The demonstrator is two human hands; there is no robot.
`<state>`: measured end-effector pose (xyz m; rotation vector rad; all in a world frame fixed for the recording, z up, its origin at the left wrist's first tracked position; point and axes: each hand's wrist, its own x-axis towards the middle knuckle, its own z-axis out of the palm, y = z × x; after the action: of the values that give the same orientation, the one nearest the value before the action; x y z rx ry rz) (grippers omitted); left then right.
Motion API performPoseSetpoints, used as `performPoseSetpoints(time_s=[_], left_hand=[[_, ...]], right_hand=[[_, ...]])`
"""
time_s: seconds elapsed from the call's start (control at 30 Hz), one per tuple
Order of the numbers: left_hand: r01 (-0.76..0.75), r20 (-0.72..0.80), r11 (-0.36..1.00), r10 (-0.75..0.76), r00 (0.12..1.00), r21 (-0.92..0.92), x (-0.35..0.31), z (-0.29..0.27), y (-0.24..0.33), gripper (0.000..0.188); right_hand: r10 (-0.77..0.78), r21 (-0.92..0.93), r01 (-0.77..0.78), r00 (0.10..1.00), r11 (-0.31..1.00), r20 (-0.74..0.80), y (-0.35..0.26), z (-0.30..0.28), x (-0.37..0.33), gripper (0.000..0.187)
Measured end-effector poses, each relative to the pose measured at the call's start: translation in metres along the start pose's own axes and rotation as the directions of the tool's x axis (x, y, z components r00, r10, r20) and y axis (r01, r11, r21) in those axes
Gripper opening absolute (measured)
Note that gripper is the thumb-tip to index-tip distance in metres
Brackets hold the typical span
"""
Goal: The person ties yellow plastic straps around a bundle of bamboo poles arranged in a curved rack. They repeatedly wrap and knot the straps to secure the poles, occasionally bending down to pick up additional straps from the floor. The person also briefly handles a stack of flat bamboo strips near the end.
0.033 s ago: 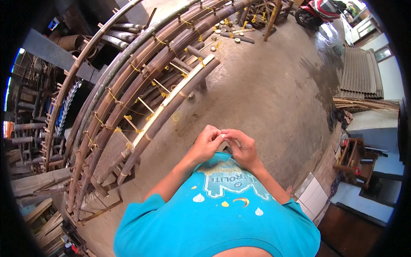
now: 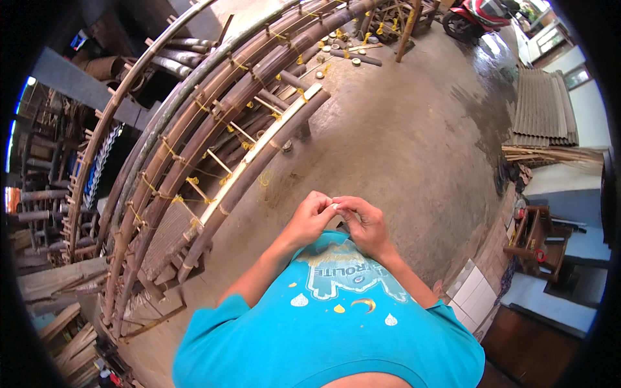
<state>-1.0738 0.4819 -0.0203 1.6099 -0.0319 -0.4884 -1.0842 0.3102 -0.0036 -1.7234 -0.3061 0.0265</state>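
My left hand (image 2: pixel 312 216) and my right hand (image 2: pixel 365 225) meet in front of my chest, above the concrete floor. Both are closed, thumbs and forefingers pinched together with the fingertips touching. A tiny whitish spot shows between the tips; whether it is a fingernail or a small held thing I cannot tell. Beyond my left hand, the closest object is a bamboo ladder-like frame: a dark pole (image 2: pixel 259 167) beside a pale split strip (image 2: pixel 244 169), joined by thin rungs and yellow ties.
Long brown bamboo poles (image 2: pixel 194 113) with yellow ties curve along the left. Short bamboo pieces (image 2: pixel 356 62) lie on the floor at the far end, near a red motorcycle (image 2: pixel 482 16). Corrugated sheets (image 2: pixel 543 107) lean at the right, beyond a wooden chair (image 2: pixel 542 244).
The view has shifted very slightly. My hands keep the same pinched pose, and nothing else has visibly moved.
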Motion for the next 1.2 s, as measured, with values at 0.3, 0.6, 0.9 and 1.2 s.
performPoseSetpoints(time_s=[0.3,0.6,0.9,1.2], left_hand=[[-0.131,-0.045,0.991,0.133,0.99,0.042,0.002,0.011,0.014,0.019],[-0.242,-0.102,0.959,0.259,0.961,0.149,0.012,0.016,0.011,0.014],[-0.171,-0.129,0.967,0.197,0.972,0.191,0.011,0.018,0.007,0.015],[-0.191,-0.172,0.97,0.216,0.961,0.149,0.011,0.021,0.002,0.015]], right_hand=[[0.343,0.454,-0.279,0.937,0.846,-0.062,0.013,-0.001,0.0,0.009],[0.417,0.425,-0.356,0.907,0.832,-0.057,0.018,-0.013,0.004,0.01],[0.153,-0.193,-0.177,0.979,0.965,-0.132,-0.01,-0.015,0.002,0.015],[0.02,-0.314,-0.018,1.0,0.949,0.005,-0.011,-0.019,0.004,0.015]])
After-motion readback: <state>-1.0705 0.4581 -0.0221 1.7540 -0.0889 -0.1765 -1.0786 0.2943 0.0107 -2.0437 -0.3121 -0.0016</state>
